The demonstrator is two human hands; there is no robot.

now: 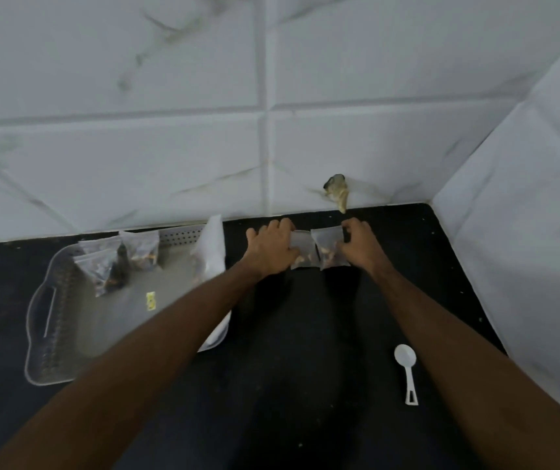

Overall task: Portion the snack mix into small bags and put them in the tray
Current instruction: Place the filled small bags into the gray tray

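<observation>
Two small clear bags of snack mix stand side by side on the black counter near the back wall. My left hand (271,247) grips the left small bag (302,249). My right hand (359,245) grips the right small bag (329,247). To the left lies a grey perforated tray (68,334) with a handle slot. Three filled small bags (139,247) stand in its far corner. A larger white bag of snack mix (210,252) leans at the tray's right edge.
A white plastic scoop (406,371) lies on the counter at the right, near my right forearm. White marble-tiled walls close the back and right sides. A small yellow sticker (150,300) sits on the tray floor. A damaged spot (336,191) marks the back wall.
</observation>
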